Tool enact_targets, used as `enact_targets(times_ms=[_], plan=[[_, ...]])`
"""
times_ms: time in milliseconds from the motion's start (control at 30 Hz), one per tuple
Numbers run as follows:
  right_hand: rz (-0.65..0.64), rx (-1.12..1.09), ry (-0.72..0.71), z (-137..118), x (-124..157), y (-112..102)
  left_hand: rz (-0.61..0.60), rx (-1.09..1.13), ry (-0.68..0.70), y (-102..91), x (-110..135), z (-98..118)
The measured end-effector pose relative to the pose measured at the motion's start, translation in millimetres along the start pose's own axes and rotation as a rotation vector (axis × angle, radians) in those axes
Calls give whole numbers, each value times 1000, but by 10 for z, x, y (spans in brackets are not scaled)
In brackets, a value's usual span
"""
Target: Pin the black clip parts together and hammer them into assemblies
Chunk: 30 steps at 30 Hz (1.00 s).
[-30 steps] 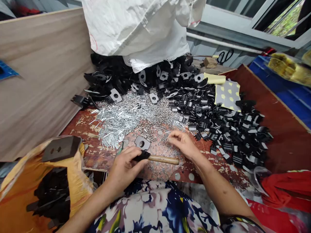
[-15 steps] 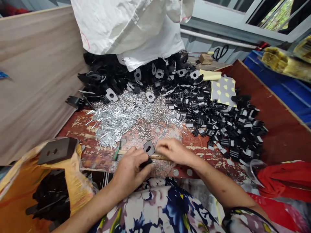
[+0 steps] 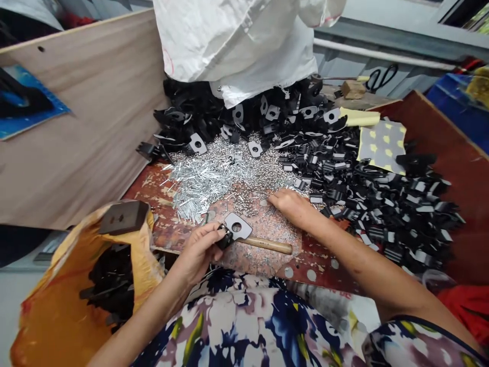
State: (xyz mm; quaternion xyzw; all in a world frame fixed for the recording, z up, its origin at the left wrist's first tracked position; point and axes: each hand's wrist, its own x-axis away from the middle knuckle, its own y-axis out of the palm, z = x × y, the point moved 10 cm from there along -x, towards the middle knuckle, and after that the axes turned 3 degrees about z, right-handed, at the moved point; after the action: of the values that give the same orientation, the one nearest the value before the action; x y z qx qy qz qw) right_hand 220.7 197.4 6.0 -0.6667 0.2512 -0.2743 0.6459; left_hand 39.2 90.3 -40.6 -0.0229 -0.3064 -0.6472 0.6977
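Note:
My left hand (image 3: 201, 248) pinches a black plastic clip (image 3: 237, 227) between thumb and fingers near the table's front edge. The clip has a flat grey pad with a round hole, facing up. Under it lies a hammer, its wooden handle (image 3: 271, 245) pointing right and its head hidden behind my left hand. My right hand (image 3: 292, 206) reaches to the near right edge of a heap of small springs (image 3: 263, 168), fingertips drawn together and touching the small metal pieces. What lies between those fingertips is too small to make out. Thin silvery pins (image 3: 196, 191) are heaped left of the springs.
Black clip parts (image 3: 344, 173) pile up at the right, with larger black pieces (image 3: 183, 114) at the back under a white sack (image 3: 237, 46). An orange bag (image 3: 57, 306) holding black parts stands left, a dark block (image 3: 124, 216) on its rim. Wooden boards (image 3: 95, 102) wall the sides.
My right hand has left the clip and moved forward and right to the springs. My left hand has turned the clip so its grey pad shows more. The view has swung left.

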Motion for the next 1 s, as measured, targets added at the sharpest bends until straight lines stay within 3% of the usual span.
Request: enact_targets(times_ms=[333, 667, 867, 933, 1000], plan=[[29, -121, 192, 443, -26, 131, -11, 85, -27, -63, 15, -34], [24, -35, 182, 115, -46, 28, -13, 92, -32, -65, 11, -66], [56, -6, 181, 148, -114, 33, -25, 147, -39, -36, 38, -68], [113, -33, 192, 202, -72, -37, -36, 210, -41, -25, 52, -43], [258, -175, 211, 208, 25, -230, -34, 291, -36, -35, 50, -10]])
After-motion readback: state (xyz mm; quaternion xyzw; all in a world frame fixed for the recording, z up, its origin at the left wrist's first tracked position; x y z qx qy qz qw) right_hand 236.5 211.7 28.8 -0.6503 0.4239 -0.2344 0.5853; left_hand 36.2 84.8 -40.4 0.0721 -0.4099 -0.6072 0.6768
